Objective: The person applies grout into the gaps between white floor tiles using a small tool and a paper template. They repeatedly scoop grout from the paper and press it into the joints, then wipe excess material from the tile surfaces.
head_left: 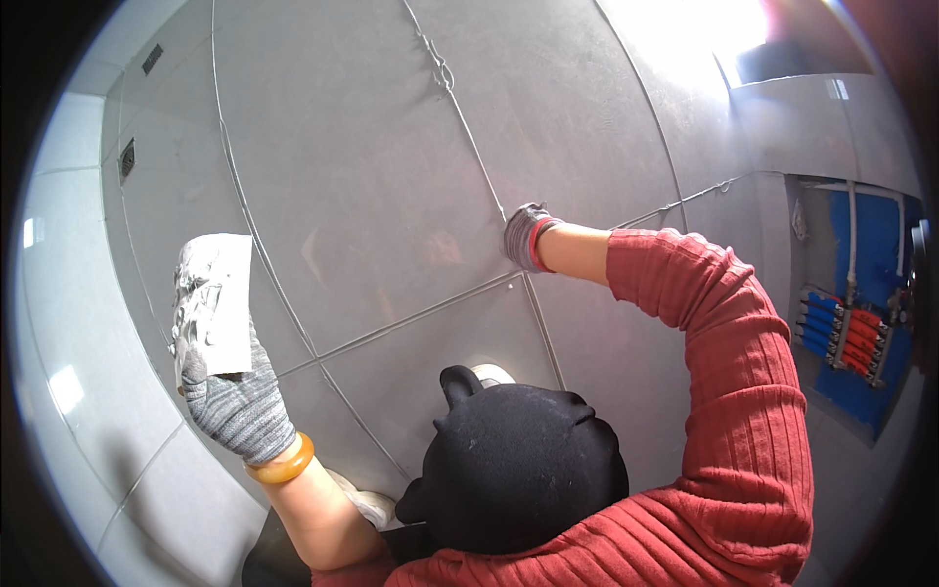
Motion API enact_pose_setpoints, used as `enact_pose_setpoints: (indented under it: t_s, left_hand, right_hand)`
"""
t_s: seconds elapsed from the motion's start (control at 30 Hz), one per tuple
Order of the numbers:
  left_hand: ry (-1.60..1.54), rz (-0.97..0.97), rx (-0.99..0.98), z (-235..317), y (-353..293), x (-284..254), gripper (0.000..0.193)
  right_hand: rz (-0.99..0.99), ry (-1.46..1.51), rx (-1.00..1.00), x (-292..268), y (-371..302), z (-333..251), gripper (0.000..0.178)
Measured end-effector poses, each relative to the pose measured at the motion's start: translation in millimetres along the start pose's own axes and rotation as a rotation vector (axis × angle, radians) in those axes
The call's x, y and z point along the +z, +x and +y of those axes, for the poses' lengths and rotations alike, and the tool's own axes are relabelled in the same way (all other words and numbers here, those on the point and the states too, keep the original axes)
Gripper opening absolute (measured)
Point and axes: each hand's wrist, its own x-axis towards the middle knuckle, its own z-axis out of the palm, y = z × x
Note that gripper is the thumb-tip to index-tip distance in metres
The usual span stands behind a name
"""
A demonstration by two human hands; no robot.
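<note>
My left hand [238, 406], in a grey knit glove, grips a white flat board [231, 303] from its near end. Lumps of pale grey paste [199, 279] lie along the board's left side. My right hand [528, 238], in a dark glove with a red cuff, reaches down to the grey floor tiles [362, 186], beside a crossing of joints. Its fingers are curled away from view, and whatever they hold is hidden. A raised line of paste [476, 157] runs along the joint beyond that hand, thicker and lumpy at its far end.
A rounded black cloth shape [523, 470] covers the lower middle, with pale shoes [364, 502] partly showing. At right, a wall recess holds a pipe manifold [843, 328] with blue and red parts. Pale tiled wall [73, 293] rises at left; small drain covers [127, 157] sit near it.
</note>
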Motion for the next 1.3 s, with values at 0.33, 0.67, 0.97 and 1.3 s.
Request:
enact_pose_setpoints:
  t_s: [0.33,0.67,0.97,1.3]
  left_hand:
    - [0.176,0.001,0.041,-10,-5,-10,0.034]
    - [0.749,0.052,0.184,-10,-13,-4,0.035]
    - [1.216,-0.031,0.272,-3,-25,5,0.032]
    - [-0.095,0.012,-0.112,-12,-42,-14,0.047]
  right_hand:
    - [-0.018,0.053,0.097,-18,5,30,0.024]
    - [0.012,-0.095,0.104,-46,17,77,0.023]
    - [0.134,-0.172,0.129,-84,22,159,0.011]
    - [0.191,-0.260,0.203,-129,39,232,0.015]
